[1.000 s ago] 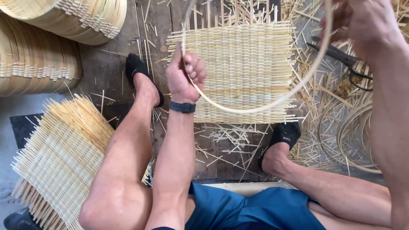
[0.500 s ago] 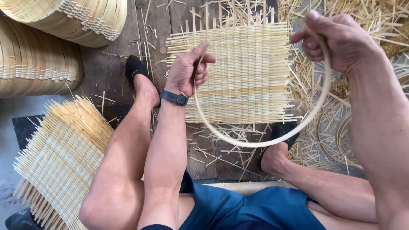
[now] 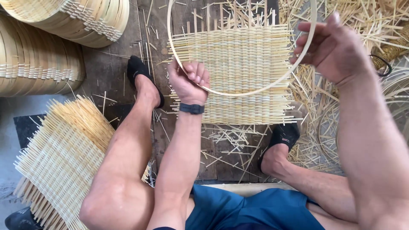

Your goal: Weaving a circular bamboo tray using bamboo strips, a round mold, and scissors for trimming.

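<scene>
A thin pale bamboo hoop (image 3: 251, 91) hangs over a square woven bamboo mat (image 3: 238, 68) that lies on the dark wooden floor between my feet. My left hand (image 3: 189, 81), with a black wristband, is closed around the hoop's lower left arc. My right hand (image 3: 332, 49) pinches the hoop's right side, fingers curled around the strip. The hoop's top runs out of view.
Stacks of finished woven bamboo baskets (image 3: 51, 38) fill the upper left. A pile of woven mats (image 3: 64, 157) lies by my left knee. Loose bamboo strips and coils (image 3: 383, 106) litter the right side. My feet in black socks (image 3: 140, 74) flank the mat.
Both hands have lifted the hoop away from me, so it now frames the upper part of the mat. My right hand shifted lower along its right side.
</scene>
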